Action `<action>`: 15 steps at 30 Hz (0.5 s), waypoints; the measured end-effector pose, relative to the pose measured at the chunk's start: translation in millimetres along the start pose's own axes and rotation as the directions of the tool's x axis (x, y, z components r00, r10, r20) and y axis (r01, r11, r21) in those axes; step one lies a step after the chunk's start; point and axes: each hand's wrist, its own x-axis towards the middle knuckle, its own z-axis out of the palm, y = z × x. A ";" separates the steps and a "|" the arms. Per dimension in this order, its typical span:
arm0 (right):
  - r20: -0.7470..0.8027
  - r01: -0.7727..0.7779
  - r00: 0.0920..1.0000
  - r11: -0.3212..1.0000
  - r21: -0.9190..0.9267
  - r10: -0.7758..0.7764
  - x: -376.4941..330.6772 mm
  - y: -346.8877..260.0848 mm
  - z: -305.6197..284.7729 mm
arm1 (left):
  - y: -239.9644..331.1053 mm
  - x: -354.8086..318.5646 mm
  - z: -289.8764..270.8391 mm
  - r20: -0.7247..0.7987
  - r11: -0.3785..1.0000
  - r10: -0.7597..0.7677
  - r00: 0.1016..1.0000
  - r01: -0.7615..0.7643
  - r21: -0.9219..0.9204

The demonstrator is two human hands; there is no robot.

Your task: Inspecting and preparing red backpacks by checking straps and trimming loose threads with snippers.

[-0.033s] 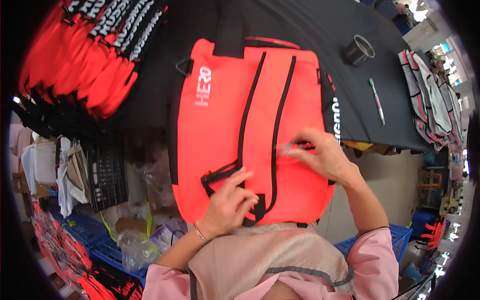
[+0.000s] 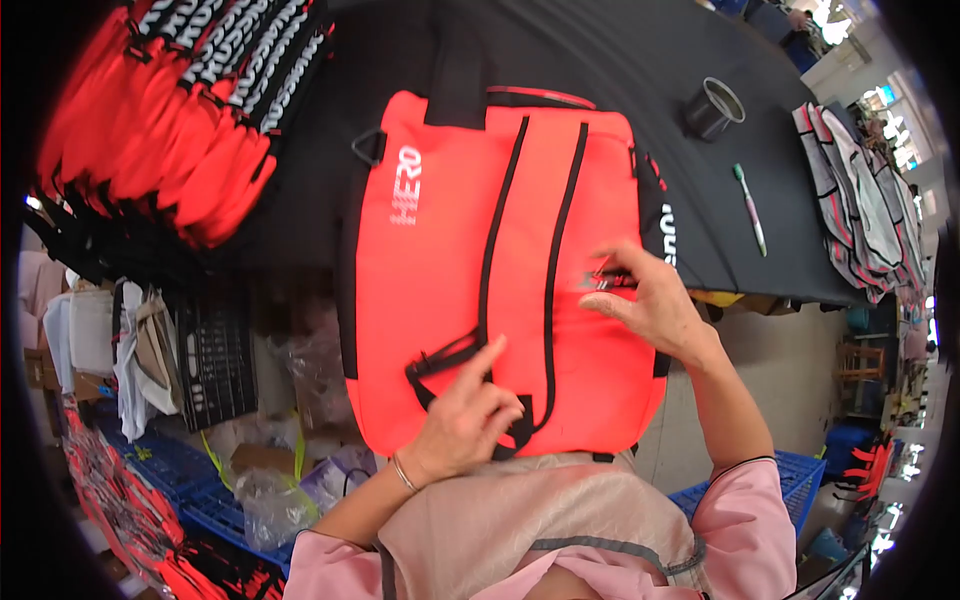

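Observation:
A bright coral-red backpack (image 2: 440,290) with black edging lies in front of me, half on the dark table and reaching toward my lap. A shoulder strap with black trim (image 2: 520,250) runs down its middle. My left hand (image 2: 470,402) lies by the strap's lower end, index finger stretched out and nothing seen in its grip. Beside it is a black webbing strap with a buckle (image 2: 440,357). Above the bag's right side, my right hand (image 2: 648,305) holds small thread snips (image 2: 610,280) with dark handles, their metal blades blurred and pointing left.
Stacked red and black bag pieces (image 2: 180,130) fill the table's far left. To the right are a dark cup (image 2: 714,108), a green-and-white toothbrush (image 2: 750,210) and a pile of grey pieces (image 2: 855,200). Blue crates (image 2: 795,480) stand below the table.
My right hand has drawn the thread snips slightly to the right, away from the strap edging. The left index finger has straightened, and the bag sits a little lower in view.

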 end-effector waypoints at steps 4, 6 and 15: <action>-0.315 -0.038 0.947 0.995 0.089 0.064 50.1 2.9 -19.1 | -1.5 -1.3 24.0 0.330 0.987 0.157 0.931 -0.161 -0.017; -0.372 0.024 0.928 0.994 0.103 0.016 84.8 -16.2 -26.3 | -2.8 7.4 27.6 0.382 0.987 0.145 0.913 -0.159 0.005; -0.489 0.031 0.868 0.993 -0.114 -0.083 213.6 35.0 54.9 | -2.7 88.5 2.1 0.886 0.997 0.047 0.462 0.036 -0.072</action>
